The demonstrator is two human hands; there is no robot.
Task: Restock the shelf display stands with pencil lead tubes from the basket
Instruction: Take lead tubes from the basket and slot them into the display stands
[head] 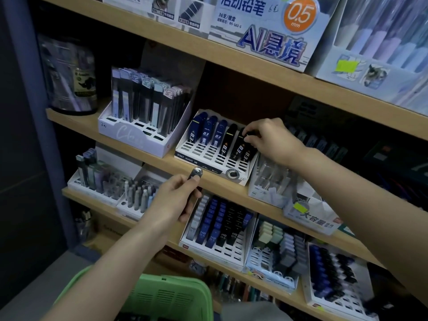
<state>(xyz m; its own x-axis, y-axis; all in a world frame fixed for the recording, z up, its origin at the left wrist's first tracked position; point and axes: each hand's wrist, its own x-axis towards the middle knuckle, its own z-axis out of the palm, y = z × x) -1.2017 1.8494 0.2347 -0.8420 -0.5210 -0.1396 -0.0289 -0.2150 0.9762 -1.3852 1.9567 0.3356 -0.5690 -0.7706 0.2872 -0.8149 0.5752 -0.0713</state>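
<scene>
A white slotted display stand sits on the middle shelf, holding blue lead tubes on its left and black lead tubes on its right. My right hand pinches the top of a black tube in the stand's right rear column. My left hand grips a dark lead tube with a round silver end, held just in front of the shelf edge below the stand. The green basket sits at the bottom, under my left forearm.
A white stand of tall flat lead packs stands left of the slotted one. The shelf below carries another lead stand, erasers and more tubes. Boxes of 0.5 mm pencils fill the top shelf.
</scene>
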